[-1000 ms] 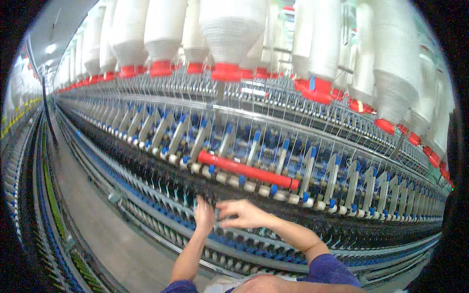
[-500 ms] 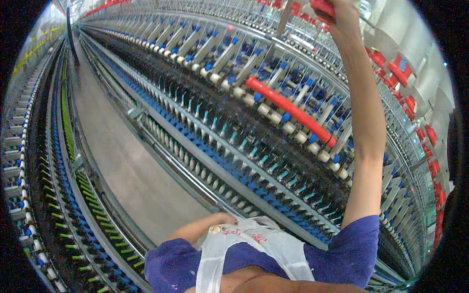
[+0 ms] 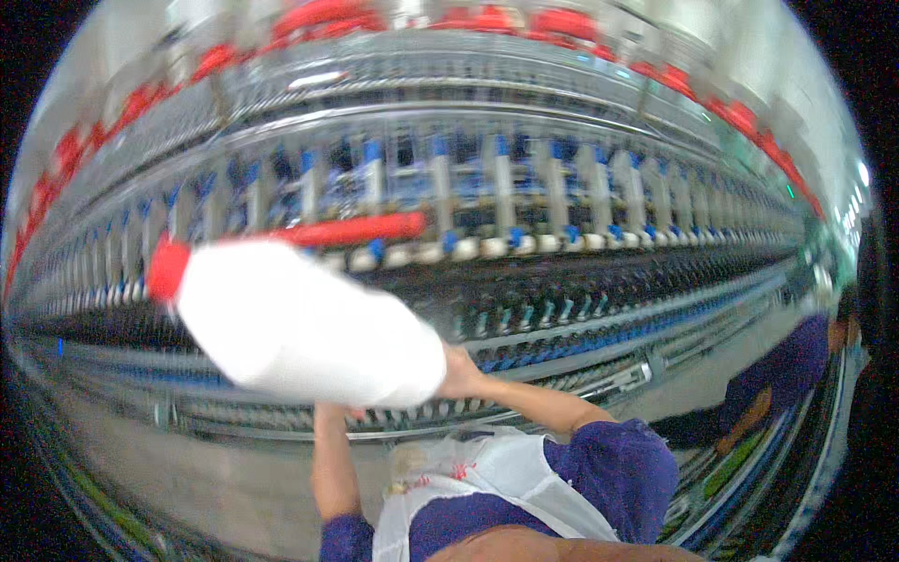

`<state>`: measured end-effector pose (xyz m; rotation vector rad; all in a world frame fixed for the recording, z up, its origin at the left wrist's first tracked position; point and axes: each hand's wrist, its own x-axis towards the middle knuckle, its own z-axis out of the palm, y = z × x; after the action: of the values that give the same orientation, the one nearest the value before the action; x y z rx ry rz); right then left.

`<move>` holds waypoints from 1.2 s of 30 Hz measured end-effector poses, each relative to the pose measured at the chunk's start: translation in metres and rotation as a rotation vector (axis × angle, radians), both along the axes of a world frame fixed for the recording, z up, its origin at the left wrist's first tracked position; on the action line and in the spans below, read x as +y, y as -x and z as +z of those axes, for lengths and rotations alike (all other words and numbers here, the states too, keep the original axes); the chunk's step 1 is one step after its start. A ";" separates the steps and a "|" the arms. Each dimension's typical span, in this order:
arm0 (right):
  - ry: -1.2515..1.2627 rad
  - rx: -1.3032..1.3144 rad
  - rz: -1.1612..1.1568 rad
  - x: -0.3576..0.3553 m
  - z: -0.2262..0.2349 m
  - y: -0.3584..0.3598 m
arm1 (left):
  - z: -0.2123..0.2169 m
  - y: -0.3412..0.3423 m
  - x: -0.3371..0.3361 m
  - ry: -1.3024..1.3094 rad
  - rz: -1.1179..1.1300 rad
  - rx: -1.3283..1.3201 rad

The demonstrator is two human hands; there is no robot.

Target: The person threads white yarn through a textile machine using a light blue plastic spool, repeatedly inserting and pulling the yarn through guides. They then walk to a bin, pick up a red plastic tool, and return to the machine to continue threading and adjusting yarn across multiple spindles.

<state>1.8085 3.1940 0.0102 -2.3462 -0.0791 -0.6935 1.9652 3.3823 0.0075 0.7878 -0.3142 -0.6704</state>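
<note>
A thick white roving bobbin (image 3: pixel 304 323) with a red end fills the view in front of me, slanting down from upper left to lower right. My right hand (image 3: pixel 459 373) grips it at the lower right end. My left hand (image 3: pixel 352 411) is at its lower edge, mostly hidden behind it, and seems to hold it from below. Behind the bobbin, a red tube (image 3: pixel 365 228) lies along the row of white and blue rollers (image 3: pixel 496 245) of the spinning frame. The picture is blurred by motion.
The spinning frame's lower rail (image 3: pixel 599 382) runs across in front of me. Red holders (image 3: pixel 487 19) and large pale packages hang overhead. At the right, another person in a purple sleeve (image 3: pixel 787 375) is bent by a second machine. Grey floor (image 3: pixel 225 468) shows at lower left.
My view has swung to the right, so the machine runs across it. My right arm, raised high before, has come down. The white roving bobbin is in view and in my hands.
</note>
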 end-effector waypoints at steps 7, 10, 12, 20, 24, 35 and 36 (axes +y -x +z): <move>-0.444 -0.222 -0.132 -0.120 -0.053 0.095 | 0.024 0.088 -0.172 -0.048 -0.403 -0.949; -0.562 -0.324 -0.127 -0.193 -0.007 0.122 | 0.090 0.133 -0.259 -0.003 -0.241 -1.127; -0.264 -0.305 -0.357 -0.235 0.056 0.128 | 0.131 0.147 -0.294 0.085 0.078 -1.282; -0.401 -0.711 -0.036 -0.307 0.317 0.045 | 0.268 0.144 -0.345 0.236 0.622 -1.441; -0.485 -0.636 0.060 -0.312 0.388 0.004 | 0.327 0.121 -0.368 0.253 0.791 -1.419; -0.254 -0.772 -0.258 -0.349 0.438 -0.045 | 0.537 0.073 -0.434 0.478 1.690 -1.584; -0.230 -0.744 -0.307 -0.353 0.433 -0.050 | 0.552 0.063 -0.440 0.398 1.663 -1.683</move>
<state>1.8586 2.8411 0.4436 -1.7886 0.0351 -1.6063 1.9018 2.9418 0.5596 0.7536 -1.0303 1.7258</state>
